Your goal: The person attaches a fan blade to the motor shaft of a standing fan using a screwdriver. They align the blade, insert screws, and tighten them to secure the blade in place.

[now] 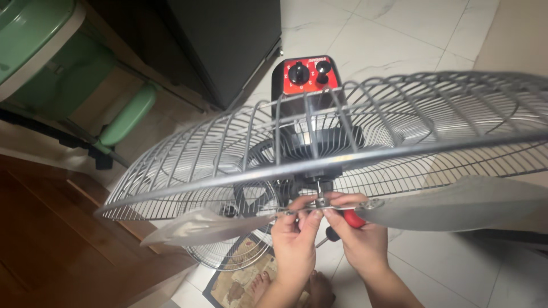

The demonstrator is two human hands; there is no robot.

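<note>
Here: two hands at 6 o'clock, fingertips pinched together on blade hub (319,201). Left hand (295,239) grips hub; right hand (359,236) clamped on red-handled screwdriver (349,219). Two metal blades (456,202), long axis 9-to-3. Two wire grilles: rear grille (365,137) above, another on floor (228,256). Red rectangular control panel (305,74), two black knobs, at 12.

Fan guard (399,114): cut off at the frame's right edge.
Red-handled tool (353,218): mostly hidden inside right hand (359,234).
Fan blade (456,202): blurred, right end cropped.
</note>
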